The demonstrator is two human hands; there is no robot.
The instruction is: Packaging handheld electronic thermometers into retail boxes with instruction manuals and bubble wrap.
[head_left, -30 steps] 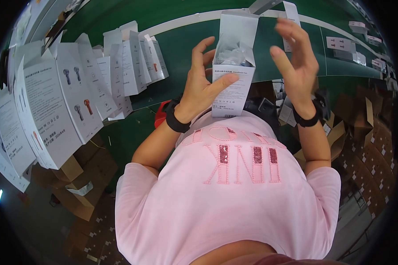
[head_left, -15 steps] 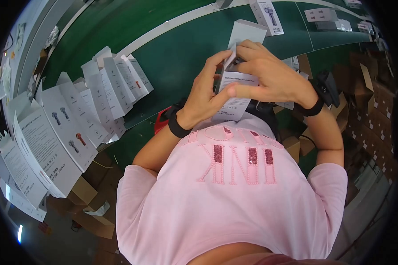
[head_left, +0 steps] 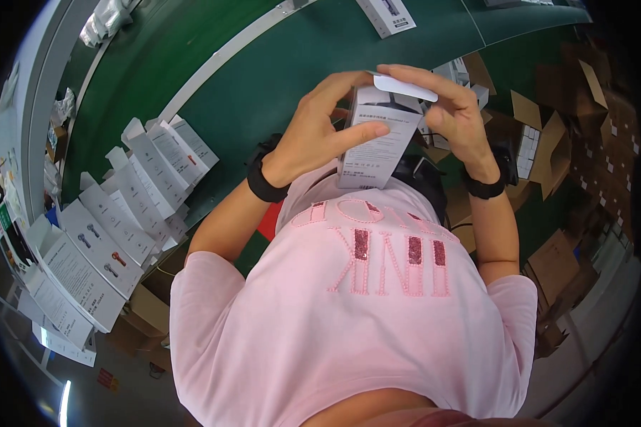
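Note:
A white printed carton box (head_left: 377,149) stands tilted against my front at the near edge of the green work surface. My left hand (head_left: 317,135) is closed round its left side, the thumb lying across the printed face. At the top, my right hand (head_left: 457,117) grips the lid flap (head_left: 406,88), with its fingers along the flap's back edge and the thumb bent below. The flap is folded over toward me, and a dark gap shows beneath it. What lies inside the box is hidden.
A row of open white boxes (head_left: 100,249) leans along the left. Another white box (head_left: 386,18) rests on the green belt (head_left: 285,60) at the far side. Brown cartons (head_left: 552,160) stand on the right, one holding small white boxes. A metal rail (head_left: 228,50) curves along the belt.
The lid flap, upright before, is now folded down toward me over the box's top. My right hand has moved off the box's front to the flap. The view has shifted.

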